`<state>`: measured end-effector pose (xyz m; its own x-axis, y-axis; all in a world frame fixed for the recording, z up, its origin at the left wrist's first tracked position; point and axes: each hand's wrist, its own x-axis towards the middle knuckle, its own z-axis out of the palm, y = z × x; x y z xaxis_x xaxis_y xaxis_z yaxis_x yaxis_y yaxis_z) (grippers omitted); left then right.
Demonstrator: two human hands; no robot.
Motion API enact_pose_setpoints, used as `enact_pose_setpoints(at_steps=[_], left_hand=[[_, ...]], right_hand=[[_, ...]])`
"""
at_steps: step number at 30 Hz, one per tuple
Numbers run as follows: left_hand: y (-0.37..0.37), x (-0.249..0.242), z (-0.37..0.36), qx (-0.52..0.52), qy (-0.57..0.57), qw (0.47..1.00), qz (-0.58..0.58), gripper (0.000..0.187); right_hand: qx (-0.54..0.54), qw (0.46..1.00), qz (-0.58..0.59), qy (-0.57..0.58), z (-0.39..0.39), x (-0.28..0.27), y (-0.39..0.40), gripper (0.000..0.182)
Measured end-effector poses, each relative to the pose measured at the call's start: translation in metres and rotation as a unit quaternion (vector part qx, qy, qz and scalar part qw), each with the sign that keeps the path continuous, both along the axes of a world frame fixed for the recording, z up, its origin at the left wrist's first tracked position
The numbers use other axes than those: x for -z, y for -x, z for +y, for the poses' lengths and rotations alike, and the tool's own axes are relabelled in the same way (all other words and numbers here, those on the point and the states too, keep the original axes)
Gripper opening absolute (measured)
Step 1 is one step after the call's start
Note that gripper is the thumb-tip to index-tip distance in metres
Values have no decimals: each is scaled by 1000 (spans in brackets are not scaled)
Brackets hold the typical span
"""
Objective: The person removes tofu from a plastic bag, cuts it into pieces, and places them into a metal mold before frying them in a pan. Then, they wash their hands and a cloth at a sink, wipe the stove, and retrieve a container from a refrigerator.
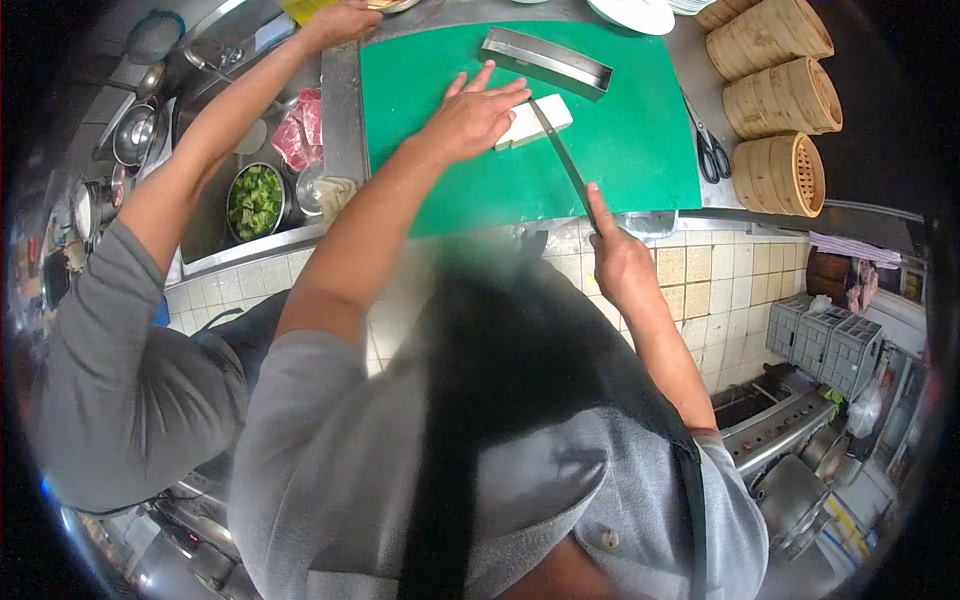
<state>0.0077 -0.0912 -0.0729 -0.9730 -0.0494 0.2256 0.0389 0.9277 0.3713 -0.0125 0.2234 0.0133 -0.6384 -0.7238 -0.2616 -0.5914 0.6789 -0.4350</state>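
Observation:
On the green cutting board (450,200) lies a white block (540,121), which looks like tofu. A long knife (567,160) rests across it, its tip near the block's far edge. My right hand (625,262) is closed round the knife's handle, index finger stretched along it. My left hand (475,115) lies at the block's left side with its fingers spread, the fingertips touching or just above the block. Behind the block is a narrow open metal mould (545,63).
At left, a co-worker's arm (230,120) reaches past raw meat (299,130) and a pot of greens (256,201). Scissors (712,155) and bamboo steamers (780,97) stand right of the board. White plates (635,12) are at the back.

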Motion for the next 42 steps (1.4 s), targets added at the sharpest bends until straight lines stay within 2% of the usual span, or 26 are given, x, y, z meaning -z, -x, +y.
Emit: enact_pose_setpoints(at_steps=[3, 9, 12, 18, 21, 22, 24, 28, 30, 31, 33, 37, 42], left_hand=[[-1, 1, 0, 0, -9, 1000, -9, 43], [1, -4, 1, -7, -5, 999, -36, 43], [3, -13, 3, -9, 14, 997, -80, 43], [14, -21, 4, -36, -50, 978, -197, 52], [20, -25, 2, -33, -56, 971, -228, 53], [21, -22, 1, -33, -56, 971, -229, 53], [22, -17, 3, -25, -24, 974, -223, 54], [20, -14, 1, -26, -19, 974, -226, 56], [14, -12, -3, -11, -45, 988, -146, 51], [10, -17, -4, -10, -45, 988, -146, 51], [3, -29, -5, 4, -31, 998, -61, 46], [-9, -42, -9, 16, -23, 998, -55, 45], [-17, -33, -12, 11, -28, 998, -59, 44]], right_hand=[[23, 999, -15, -29, -4, -6, -3, 70], [4, 1000, 4, -23, -1, 3, -1, 72], [-11, 998, 10, -55, -2, 9, 0, 76], [-3, 993, -11, -120, -12, 36, 6, 78], [4, 995, -36, -97, -12, 34, 9, 78], [4, 995, -36, -97, -8, 38, 10, 78], [-15, 993, -78, 84, 1, 47, 17, 76], [-25, 997, -57, 54, 2, 33, 18, 74], [-5, 1000, -17, -18, -3, 7, 11, 73], [-5, 1000, -17, -18, -4, -2, 6, 73], [7, 1000, -3, 3, -4, -14, -3, 73], [5, 1000, 5, 15, -9, -14, -17, 73], [4, 1000, -18, -1, -13, -9, -24, 71]])
